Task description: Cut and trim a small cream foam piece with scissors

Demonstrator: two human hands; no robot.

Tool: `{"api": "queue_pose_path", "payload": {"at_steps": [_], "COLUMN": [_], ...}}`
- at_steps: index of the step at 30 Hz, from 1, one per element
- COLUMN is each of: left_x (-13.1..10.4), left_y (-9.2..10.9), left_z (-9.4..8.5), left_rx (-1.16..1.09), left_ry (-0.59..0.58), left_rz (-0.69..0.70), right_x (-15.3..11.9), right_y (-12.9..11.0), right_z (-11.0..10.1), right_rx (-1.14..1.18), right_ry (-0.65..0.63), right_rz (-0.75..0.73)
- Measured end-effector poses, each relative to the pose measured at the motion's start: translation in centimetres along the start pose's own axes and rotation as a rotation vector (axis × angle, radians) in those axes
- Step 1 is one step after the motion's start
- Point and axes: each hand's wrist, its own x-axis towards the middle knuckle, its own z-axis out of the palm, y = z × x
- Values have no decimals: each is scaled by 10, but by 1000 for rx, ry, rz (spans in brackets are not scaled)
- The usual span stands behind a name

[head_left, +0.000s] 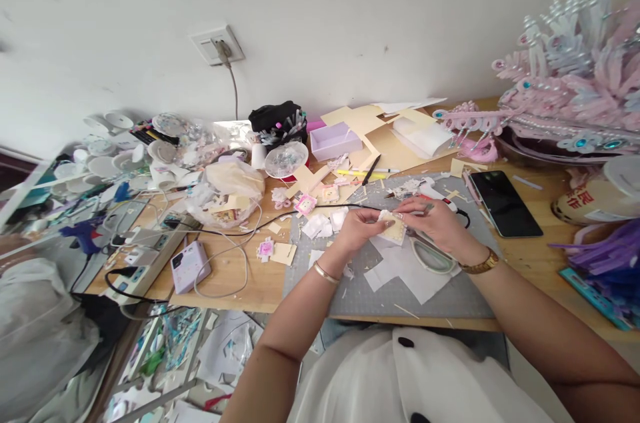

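Observation:
Over the grey cutting mat [360,296], my left hand [361,226] pinches the left edge of a small cream piece with a scalloped border [393,230]. The fingers of my right hand [427,218] are closed at the upper right edge of the same piece. Scissors with a pale green handle [433,256] lie under my right hand, their blades partly hidden. White paper sheets [417,276] lie below the piece. Left of my left hand are white paper scraps [317,226] and small pink decorated pieces [305,204].
A black phone [506,203] and a cup [595,196] stand to the right, near pink beaded decorations [590,96]. A lilac tray [335,141] is at the back. Cables, a power strip [145,263] and a lilac device [191,267] lie left. Another person's sleeve [40,330] shows far left.

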Motion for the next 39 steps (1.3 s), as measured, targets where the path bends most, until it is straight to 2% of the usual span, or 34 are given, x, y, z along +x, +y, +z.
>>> {"api": "queue_pose_path", "payload": {"at_steps": [3,6,11,15,39], "left_x": [1,1,-1,0,2], "left_y": [-2,-3,-4,-5,-5], "left_z": [0,-1,-2,-3,-2], "left_rx": [10,9,-21,-39,-63], "left_ry": [14,8,-55,-63,-30], "left_rz": [-4,6,31,36,42], "right_x": [0,0,-1,0,0], "right_y": [2,2,0,-4,-6], "right_z": [1,0,-2,-2,-2], "right_rx": [-54,44,264,311,338], "right_ry": [19,8,-39,-41,-39], "right_rz": [-56,-26,129,220,243]}}
